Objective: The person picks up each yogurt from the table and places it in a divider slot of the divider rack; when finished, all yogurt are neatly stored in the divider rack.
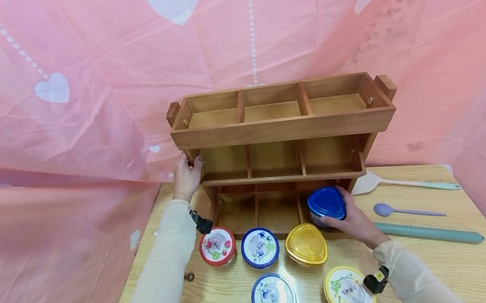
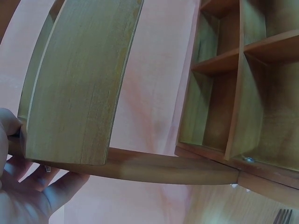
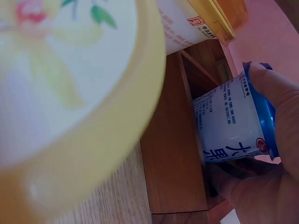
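Observation:
A three-tier wooden shelf [image 1: 282, 130] with divided trays stands at the back of the table. My left hand [image 1: 187, 176] grips its side at the left end of the middle tray, with fingers around the wooden side strut [image 2: 173, 170] in the left wrist view. My right hand [image 1: 357, 221] holds a cup with a blue rounded-triangle lid [image 1: 326, 203] at the bottom tray's right compartment. The right wrist view shows the cup's white printed side [image 3: 231, 116], tilted, with thumb on the lid edge and fingers underneath.
In front of the shelf are a red-rimmed tub [image 1: 218, 246], two blue-rimmed tubs [image 1: 259, 248], a gold-lidded cup [image 1: 306, 244] and a yellow-rimmed tub [image 1: 348, 291]. A white spatula [image 1: 366, 182], purple spoon [image 1: 382, 210] and long teal stick [image 1: 431, 233] lie at right. Pink cloth hangs behind.

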### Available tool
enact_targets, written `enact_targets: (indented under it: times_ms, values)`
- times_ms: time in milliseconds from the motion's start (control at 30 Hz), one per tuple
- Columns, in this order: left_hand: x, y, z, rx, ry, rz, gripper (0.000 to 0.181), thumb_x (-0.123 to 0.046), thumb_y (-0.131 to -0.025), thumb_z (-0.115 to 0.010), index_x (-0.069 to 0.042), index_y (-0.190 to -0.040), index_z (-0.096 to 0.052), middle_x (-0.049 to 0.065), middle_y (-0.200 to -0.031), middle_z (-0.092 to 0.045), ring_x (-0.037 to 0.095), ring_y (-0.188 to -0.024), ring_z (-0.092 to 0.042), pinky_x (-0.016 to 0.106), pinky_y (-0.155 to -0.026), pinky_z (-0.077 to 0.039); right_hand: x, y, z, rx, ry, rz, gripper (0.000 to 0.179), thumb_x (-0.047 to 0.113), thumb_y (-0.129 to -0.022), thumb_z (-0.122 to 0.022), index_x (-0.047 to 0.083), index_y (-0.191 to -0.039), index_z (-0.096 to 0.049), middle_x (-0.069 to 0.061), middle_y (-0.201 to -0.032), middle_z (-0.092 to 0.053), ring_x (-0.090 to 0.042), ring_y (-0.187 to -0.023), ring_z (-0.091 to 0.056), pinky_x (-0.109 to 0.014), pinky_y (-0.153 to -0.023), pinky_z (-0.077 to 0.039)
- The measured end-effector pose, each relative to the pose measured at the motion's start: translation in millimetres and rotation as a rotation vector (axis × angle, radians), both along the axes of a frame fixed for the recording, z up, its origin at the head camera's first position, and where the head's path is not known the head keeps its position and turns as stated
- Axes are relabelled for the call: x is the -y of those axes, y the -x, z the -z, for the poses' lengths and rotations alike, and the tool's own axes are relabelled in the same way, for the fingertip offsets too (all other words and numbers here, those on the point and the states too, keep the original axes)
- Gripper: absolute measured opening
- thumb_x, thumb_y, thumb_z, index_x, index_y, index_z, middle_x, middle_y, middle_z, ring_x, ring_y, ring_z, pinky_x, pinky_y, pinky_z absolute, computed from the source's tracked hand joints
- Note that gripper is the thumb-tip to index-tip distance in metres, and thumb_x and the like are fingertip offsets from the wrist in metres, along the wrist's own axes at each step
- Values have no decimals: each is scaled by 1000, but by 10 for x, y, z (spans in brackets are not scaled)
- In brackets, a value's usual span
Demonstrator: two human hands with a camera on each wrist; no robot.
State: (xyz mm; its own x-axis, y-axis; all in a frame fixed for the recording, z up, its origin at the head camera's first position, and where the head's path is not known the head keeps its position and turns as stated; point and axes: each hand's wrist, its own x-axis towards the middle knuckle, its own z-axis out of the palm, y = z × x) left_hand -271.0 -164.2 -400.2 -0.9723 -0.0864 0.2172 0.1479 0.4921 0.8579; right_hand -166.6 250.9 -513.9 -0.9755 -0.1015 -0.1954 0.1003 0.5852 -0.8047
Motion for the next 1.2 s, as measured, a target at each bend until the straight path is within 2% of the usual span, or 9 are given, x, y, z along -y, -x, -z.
enact_targets:
  times_ms: [267,433,533,667,800,867,1000,1200]
  values:
    - [0,1,-2,1,0,5,47,-17,-104,-47,-13,-150,-38,15,-149,-48,33,-131,-53,50,-109,-43,-107,-131,-137,-85,23,-34,108,38,-89,-72,11,-157,6,-33,-152,-24,-56,-133,-37,-62,-101,-45]
    - [-1,2,-2,-4,0,8,46,-17,-103,-48,-12,-149,-40,16,-148,-50,33,-129,-54,50,-108,-44,-179,-245,-319,-159,0,-48,106,35,-88,-74,11,-158,1,-32,-154,-23,-56,-136,-31,-68,-100,-41]
    - [4,5,2,-2,2,8,46,-16,-103,-48,-11,-148,-40,17,-147,-50,34,-128,-55,50,-107,-45,-165,-323,-447,-235,-35,-58,99,29,-88,-74,6,-157,-7,-32,-150,-30,-52,-132,-36,-69,-97,-43]
    - [3,8,1,6,2,6,46,-17,-103,-48,-12,-149,-40,16,-148,-49,33,-129,-54,50,-108,-45,-87,-428,-585,-341,-119,-91,89,27,-85,-78,1,-152,-25,-25,-134,-49,-41,-117,-52,-50,-90,-54]
    - [4,12,-13,5,1,10,46,-16,-103,-47,-11,-148,-40,17,-148,-49,34,-130,-54,50,-107,-45,21,-536,-683,-389,-181,-156,80,30,-82,-81,3,-145,-40,-18,-124,-56,-27,-103,-58,-32,-78,-55]
    - [5,13,-16,1,3,8,45,-16,-103,-47,-10,-148,-41,17,-147,-50,34,-129,-54,50,-107,-46,76,-584,-693,-399,-209,-194,76,33,-81,-81,4,-141,-45,-15,-123,-58,-23,-100,-58,-30,-76,-55]
    - [10,10,-14,2,5,5,45,-16,-103,-47,-10,-147,-41,17,-146,-50,34,-128,-55,50,-107,-46,159,-643,-641,-410,-233,-257,75,37,-78,-83,2,-137,-50,-13,-124,-59,-23,-101,-61,-39,-80,-56]
    - [11,19,3,4,4,4,46,-16,-103,-48,-10,-148,-41,17,-147,-50,34,-128,-55,50,-107,-45,260,-686,-513,-332,-197,-326,83,40,-78,-82,4,-143,-44,-17,-137,-54,-33,-113,-60,-52,-89,-54]
